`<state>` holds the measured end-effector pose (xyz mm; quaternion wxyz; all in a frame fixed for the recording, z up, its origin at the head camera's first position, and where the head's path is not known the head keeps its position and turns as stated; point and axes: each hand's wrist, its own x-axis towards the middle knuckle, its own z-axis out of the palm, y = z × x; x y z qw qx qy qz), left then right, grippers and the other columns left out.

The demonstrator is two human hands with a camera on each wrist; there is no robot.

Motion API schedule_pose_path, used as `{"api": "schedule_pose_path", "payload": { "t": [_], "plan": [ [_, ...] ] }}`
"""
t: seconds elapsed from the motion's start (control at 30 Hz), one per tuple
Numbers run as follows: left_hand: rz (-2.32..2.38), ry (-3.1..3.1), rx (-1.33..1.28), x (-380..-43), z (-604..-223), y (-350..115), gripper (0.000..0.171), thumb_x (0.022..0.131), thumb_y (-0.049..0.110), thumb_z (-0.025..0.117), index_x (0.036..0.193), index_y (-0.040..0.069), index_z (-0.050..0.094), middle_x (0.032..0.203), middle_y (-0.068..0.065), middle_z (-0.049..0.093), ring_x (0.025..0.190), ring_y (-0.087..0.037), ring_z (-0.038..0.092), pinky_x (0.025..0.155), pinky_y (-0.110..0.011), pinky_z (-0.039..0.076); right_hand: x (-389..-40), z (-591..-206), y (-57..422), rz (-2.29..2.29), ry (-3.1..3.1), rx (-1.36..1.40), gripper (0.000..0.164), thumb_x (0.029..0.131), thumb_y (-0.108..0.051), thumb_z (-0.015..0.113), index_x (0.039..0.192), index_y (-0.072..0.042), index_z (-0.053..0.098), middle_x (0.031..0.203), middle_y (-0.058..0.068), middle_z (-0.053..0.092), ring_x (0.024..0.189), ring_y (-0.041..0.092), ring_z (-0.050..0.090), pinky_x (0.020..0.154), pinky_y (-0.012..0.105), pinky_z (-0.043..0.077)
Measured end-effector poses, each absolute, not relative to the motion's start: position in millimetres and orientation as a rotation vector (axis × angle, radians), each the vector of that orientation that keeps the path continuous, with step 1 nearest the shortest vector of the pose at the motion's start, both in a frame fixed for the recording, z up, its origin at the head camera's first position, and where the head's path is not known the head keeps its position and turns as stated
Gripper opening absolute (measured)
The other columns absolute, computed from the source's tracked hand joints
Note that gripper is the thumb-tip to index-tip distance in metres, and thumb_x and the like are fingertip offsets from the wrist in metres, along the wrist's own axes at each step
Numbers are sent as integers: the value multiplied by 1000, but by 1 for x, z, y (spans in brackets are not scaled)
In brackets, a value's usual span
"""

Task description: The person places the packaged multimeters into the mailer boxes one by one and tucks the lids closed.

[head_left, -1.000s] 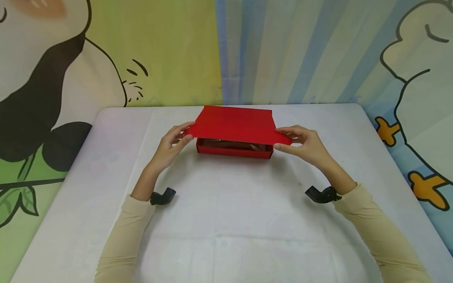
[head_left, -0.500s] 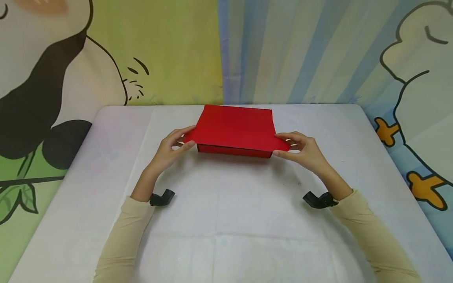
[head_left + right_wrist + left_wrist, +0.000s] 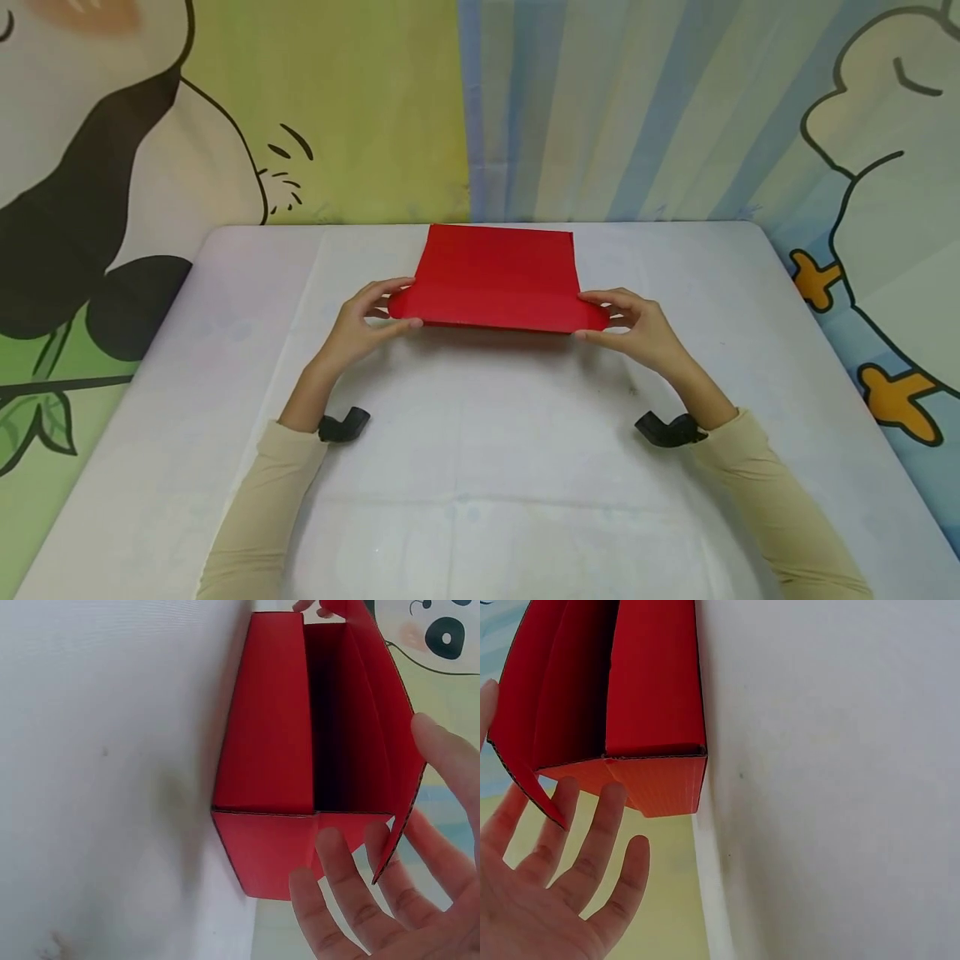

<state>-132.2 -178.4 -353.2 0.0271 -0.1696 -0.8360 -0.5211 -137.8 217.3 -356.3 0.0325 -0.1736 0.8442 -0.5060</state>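
A red cardboard box (image 3: 656, 675) stands toward the back of the table, its hinged lid (image 3: 498, 275) lowered over it in the head view. My left hand (image 3: 360, 321) holds the lid's left front corner, thumb at the front edge and fingers along the side. At the right front corner, my right hand (image 3: 641, 329) grips the lid the same way. Both wrist views show a dark gap between the box's front wall (image 3: 266, 712) and the lid's front flap (image 3: 390, 712). The box's contents are hidden.
A white-covered table (image 3: 465, 467) lies under the box and both forearms. Behind it hangs a cartoon-printed backdrop (image 3: 375, 108). Each wrist wears a black camera mount (image 3: 345, 425).
Both hands have brought the lid's front edge down and toward me, covering the box front wall and the clear wrapping seen inside earlier. The box has stayed in place.
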Motion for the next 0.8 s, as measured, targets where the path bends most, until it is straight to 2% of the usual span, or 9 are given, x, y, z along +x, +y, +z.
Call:
{"api": "schedule_pose_path", "payload": {
  "t": [0.13,0.33,0.43,0.8],
  "plan": [
    [-1602,-2569,-526,-131,-353,-177,56,83,2,76,134,-1,55,122,-19,58,109,-30,54,83,-24,50,-138,-361,217,-1569,2603,-540,52,82,-10,80,130,-8,63,124,10,60,106,17,55,85,17,51],
    [-1600,-2576,-510,-130,-358,-176,56,82,1,76,134,-2,55,121,-22,58,107,-29,56,85,-38,53,-139,-367,217,-1586,2607,-532,51,81,-10,80,130,-8,63,125,10,60,105,17,56,84,17,51],
    [-1623,-2584,-494,-130,-361,-175,55,84,2,75,135,-2,54,123,-21,57,107,-27,55,87,-41,53,-138,-371,218,-1590,2599,-526,52,81,-10,80,130,-7,62,126,11,59,105,16,56,84,17,51],
    [-1705,-2543,-519,-131,-374,-176,51,86,0,71,134,-3,54,127,-22,56,107,-33,55,84,-25,51,-134,-384,219,-1629,2555,-673,46,86,3,70,131,0,60,124,17,58,106,14,54,84,18,51]
  ]
}}
